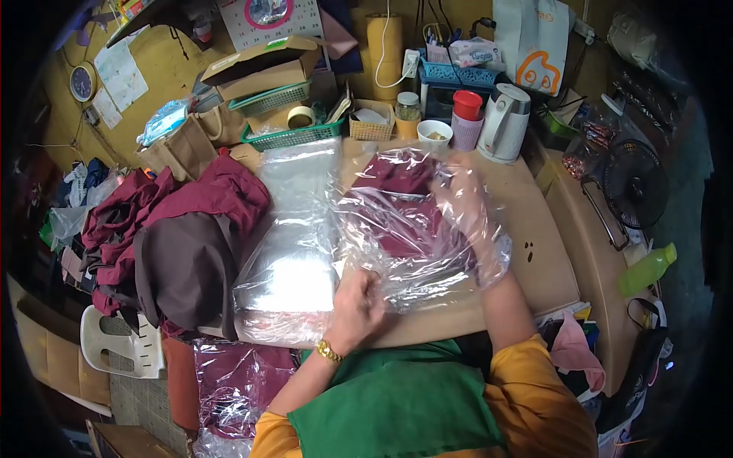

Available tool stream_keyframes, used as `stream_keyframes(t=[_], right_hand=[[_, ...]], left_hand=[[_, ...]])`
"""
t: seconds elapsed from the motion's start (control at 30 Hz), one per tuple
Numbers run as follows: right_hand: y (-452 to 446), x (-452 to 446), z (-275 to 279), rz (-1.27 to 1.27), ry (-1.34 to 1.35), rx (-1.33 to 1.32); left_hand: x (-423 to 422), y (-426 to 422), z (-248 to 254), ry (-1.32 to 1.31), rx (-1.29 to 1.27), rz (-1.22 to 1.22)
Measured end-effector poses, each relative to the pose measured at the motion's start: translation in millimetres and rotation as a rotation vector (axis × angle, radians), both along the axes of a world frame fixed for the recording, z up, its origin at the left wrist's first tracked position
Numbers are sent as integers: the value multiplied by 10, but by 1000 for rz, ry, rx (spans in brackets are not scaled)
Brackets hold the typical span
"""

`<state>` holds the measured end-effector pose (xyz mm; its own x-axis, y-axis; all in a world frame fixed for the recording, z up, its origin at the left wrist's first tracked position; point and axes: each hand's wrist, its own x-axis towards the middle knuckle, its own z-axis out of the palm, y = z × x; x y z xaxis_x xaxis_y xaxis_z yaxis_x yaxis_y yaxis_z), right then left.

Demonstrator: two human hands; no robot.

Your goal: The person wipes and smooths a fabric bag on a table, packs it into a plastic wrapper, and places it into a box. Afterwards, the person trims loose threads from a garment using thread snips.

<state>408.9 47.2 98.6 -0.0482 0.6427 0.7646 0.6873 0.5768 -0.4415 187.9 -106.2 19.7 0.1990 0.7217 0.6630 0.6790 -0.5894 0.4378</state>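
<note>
A folded maroon garment [401, 217] lies inside a clear plastic bag [427, 286] on the brown table. My left hand [357, 309], with a gold watch on its wrist, is closed on the bag's near left edge. Inside the bag, seen through the film, my right hand [462, 198] is at the garment's right side; its fingers are blurred, so their grip cannot be made out. Just left of the garment is a stack of flat clear bags [294, 221].
Maroon and dark garments [191, 252] are heaped at the left. Along the back stand a green basket [294, 137], a white bowl [434, 134], a cup with a red lid [466, 126] and a white kettle [505, 122]. Bagged garments [240, 389] lie below the table's front edge.
</note>
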Motion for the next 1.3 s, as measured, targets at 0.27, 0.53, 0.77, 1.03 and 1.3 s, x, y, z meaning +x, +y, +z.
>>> stream_keyframes(t=[0.27,0.53,0.77,1.03,1.3], right_hand=[[-684,-118,133,1056,-453,-1042],[-562,-553,-1009,771,-998,-398],[22,-1197,-1213,244,-550,-582],[-246,-789,-734,504,-950,-727],[-340,-931,-1169,568,-795,-396]], left_hand=[[124,-374,136,-373,-253,-189],[-56,-609,345,-25,-608,-252],[32,-571,216,70,-954,-562],[47,-633,43,-468,-992,-1046],[-780,-97,-191,-1192,-446,221]])
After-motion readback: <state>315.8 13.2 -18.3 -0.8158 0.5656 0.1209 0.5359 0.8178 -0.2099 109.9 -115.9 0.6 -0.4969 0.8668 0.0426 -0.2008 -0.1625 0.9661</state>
